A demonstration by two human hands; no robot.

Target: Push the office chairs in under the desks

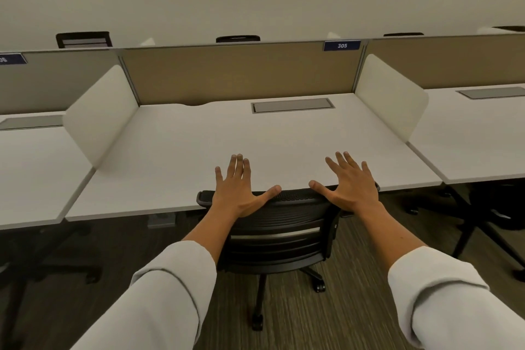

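Row of white desks under a plain pale wall; striped dark carpet (298, 321) below. Middle desk (199, 145) flanked by white side screens (105, 111), backed by a tan panel (241, 71), with a grey hatch (292, 105) set in at 12 o'clock. Blue plate (342, 45) on panel top at 1 o'clock, marked "305"; second plate (11, 59) at 10 o'clock, only partly readable. Black office chair (281, 230): mesh back, wheeled base, backrest top touching the desk's near edge at 6 o'clock. Left hand (237, 187) and right hand (348, 185) flat, fingers spread wide, on the backrest top, gripping nothing. Pale grey sleeves (159, 307).
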